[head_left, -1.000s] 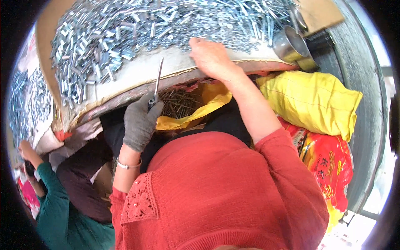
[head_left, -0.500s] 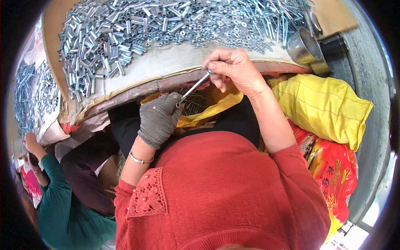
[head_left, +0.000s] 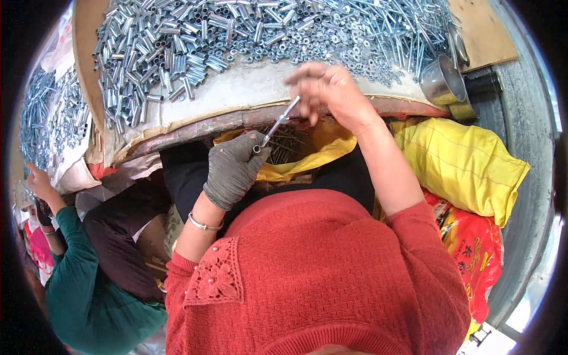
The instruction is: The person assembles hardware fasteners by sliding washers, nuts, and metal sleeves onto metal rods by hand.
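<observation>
My left hand (head_left: 232,168), in a grey fingerless-looking work glove, grips a slim, shiny metal bolt (head_left: 279,123) near its lower end. A small round ring or sleeve end (head_left: 257,148) shows beside the thumb. Upward and to the right, the bolt points toward my bare right hand (head_left: 336,94). The right hand's fingers are spread and blurred by motion, close to the bolt's upper tip. Nothing can be seen held in them. Below both hands, a yellow sack (head_left: 331,155) lies open in front of my lap, with many thin metal rods (head_left: 287,144) inside.
Heaped on the worktable (head_left: 195,109) are metal sleeves (head_left: 171,53), nuts and washers (head_left: 349,50), and long bolts (head_left: 414,29). Metal cups (head_left: 444,80) stand at its right edge, above a yellow sack (head_left: 461,160) and a red bag (head_left: 473,254). A co-worker in a green sleeve (head_left: 77,239) sits at left.
My right hand's fingers have come off the bolt's upper end and spread apart. The disc seen at that end before no longer shows there. My left hand still holds the bolt.
</observation>
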Demonstrator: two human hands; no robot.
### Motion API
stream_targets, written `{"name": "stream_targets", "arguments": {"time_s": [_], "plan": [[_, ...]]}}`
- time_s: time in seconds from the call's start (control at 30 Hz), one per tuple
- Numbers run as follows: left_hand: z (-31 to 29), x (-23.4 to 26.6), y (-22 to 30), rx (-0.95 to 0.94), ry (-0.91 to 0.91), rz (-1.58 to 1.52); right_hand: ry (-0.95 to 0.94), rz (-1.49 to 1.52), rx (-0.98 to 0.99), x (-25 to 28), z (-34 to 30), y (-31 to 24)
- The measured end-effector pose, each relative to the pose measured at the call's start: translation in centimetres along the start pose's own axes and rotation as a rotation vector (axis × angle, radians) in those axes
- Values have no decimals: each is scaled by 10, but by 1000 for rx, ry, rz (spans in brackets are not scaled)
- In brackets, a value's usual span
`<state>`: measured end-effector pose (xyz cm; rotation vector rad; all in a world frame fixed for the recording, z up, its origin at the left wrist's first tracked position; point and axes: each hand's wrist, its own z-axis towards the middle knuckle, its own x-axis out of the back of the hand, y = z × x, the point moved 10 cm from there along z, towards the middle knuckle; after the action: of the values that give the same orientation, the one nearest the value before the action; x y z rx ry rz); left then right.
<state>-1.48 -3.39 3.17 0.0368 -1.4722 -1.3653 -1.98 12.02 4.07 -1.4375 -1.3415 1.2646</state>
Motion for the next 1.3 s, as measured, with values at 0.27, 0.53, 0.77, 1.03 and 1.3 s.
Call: {"name": "stream_targets", "arguments": {"time_s": [0.27, 0.53, 0.77, 1.03, 1.3], "plan": [[3, -8, -24, 410, -106, -517, 477, -1646, 508, 27, 37, -28], [6, -12, -29, 404, -93, -563, 568, -1210, 552, 25, 23, -31], [37, -47, 37, 276, -344, -641, 578, -649, 664, 40, -74, -79], [70, -68, 142, -152, -389, -465, 894, -1376, 936, 28, -196, -138], [82, -78, 252, -653, -251, -150, 908, -584, 841, 69, -295, -153]]}}
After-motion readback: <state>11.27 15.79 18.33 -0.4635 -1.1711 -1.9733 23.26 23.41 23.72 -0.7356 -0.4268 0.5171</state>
